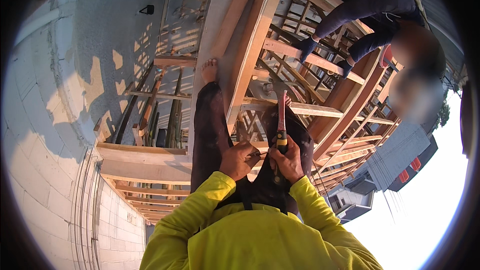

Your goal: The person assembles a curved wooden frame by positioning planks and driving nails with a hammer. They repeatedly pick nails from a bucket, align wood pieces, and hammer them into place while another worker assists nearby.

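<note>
My right hand (286, 162) is closed around the black-and-yellow grip of a hand tool (281, 141). Its long, narrow reddish end points away from me; I cannot make out the tool's exact kind. Beside it, my left hand (238, 160) is closed with its fingertips pinched on a thin dark piece (256, 154), perhaps a nail, which reaches toward my right hand. Both hands are close together above my lap, between my dark-trousered knees. My bare left foot (210, 71) rests on a timber-edged beam (227, 45).
Timber framing (320, 110) with open gaps surrounds me, a lower level showing through. At the upper right, another person (370, 5) leans over, dark-gloved hands on a wooden beam (315, 60). A pale block wall (45, 170) stands at left; rooftops (400, 155) lie beyond on the right.
</note>
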A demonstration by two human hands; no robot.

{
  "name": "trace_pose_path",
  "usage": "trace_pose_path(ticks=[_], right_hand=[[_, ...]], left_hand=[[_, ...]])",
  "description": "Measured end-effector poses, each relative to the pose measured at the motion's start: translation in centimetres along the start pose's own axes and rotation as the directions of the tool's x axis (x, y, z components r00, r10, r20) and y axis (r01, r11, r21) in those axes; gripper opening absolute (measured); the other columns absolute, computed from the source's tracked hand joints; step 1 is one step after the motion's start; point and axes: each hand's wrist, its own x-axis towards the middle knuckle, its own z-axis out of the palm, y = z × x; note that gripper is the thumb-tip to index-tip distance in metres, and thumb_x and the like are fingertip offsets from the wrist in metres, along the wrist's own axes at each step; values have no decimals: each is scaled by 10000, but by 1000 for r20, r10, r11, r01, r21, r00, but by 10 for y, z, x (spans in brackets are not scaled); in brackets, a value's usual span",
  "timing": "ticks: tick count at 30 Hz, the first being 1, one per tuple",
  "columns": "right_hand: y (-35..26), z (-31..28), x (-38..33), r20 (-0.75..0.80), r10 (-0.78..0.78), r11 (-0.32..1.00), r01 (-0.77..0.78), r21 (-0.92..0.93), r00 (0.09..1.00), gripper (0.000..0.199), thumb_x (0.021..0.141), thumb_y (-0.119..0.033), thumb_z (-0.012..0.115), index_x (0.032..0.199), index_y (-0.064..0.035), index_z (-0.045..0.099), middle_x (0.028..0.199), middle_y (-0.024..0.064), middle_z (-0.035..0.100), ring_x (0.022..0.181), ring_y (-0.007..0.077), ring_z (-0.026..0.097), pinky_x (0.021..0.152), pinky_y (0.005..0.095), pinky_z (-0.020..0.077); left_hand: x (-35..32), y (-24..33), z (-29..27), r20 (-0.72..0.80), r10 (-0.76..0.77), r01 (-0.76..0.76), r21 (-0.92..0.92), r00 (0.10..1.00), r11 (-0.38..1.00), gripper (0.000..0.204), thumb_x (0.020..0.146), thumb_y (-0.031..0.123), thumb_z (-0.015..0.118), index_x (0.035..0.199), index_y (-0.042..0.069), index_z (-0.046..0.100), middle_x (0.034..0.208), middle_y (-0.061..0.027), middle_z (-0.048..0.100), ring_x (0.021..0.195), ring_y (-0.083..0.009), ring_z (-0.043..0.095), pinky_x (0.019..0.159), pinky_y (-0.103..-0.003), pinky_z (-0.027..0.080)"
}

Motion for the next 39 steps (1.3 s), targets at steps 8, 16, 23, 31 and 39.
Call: trace_pose_path(ticks=[8, 16, 23, 31, 39], right_hand=[[27, -32, 53, 10, -129, 991, 130, -19, 992, 282, 937, -188, 715, 1077, -2, 556, 736, 7, 585, 570, 65, 549, 500, 248, 464], [3, -135, 157, 37, -368, 792, 334, -511, 929, 278, 909, -145, 715, 1117, -6, 596, 710, 28, 610, 593, 100, 562, 563, 284, 469], [13, -203, 249, 176, -429, 531, 405, -744, 886, 380, 879, -162, 747, 1186, 6, 597, 866, 147, 681, 758, 240, 671, 729, 367, 531], [3, -200, 311, 458, -455, 303, 616, -727, 764, 411, 921, -189, 699, 1245, -1, 531, 874, 191, 671, 771, 328, 692, 708, 400, 531], [-44, -155, 324, 711, -509, -18, 820, -573, 485, 404, 959, -159, 640, 1276, 33, 481, 879, 248, 660, 805, 411, 682, 684, 452, 520]], left_hand=[[59, -45, 23, 191, 96, -183, 519, 977, 835, 200, 866, 146, 679, 1048, 82, 628, 970, -106, 655, 835, -336, 680, 693, -418, 555], [280, -140, 37, -567, 80, -115, -27, 820, 993, 148, 863, 130, 703, 945, 14, 660, 730, 11, 603, 672, -101, 535, 625, -259, 442], [413, -191, 57, -833, 140, -443, -136, 535, 886, 62, 879, 57, 688, 900, -1, 681, 733, 42, 593, 695, -28, 494, 620, -202, 418], [448, -227, 73, -929, 184, -499, -1, 322, 867, 195, 789, 67, 732, 954, -36, 710, 752, -114, 696, 668, -137, 620, 648, -301, 505], [454, -228, 76, -947, 115, -511, -59, 301, 857, 216, 770, 128, 736, 928, -18, 710, 692, -117, 645, 612, -130, 559, 617, -321, 486]])
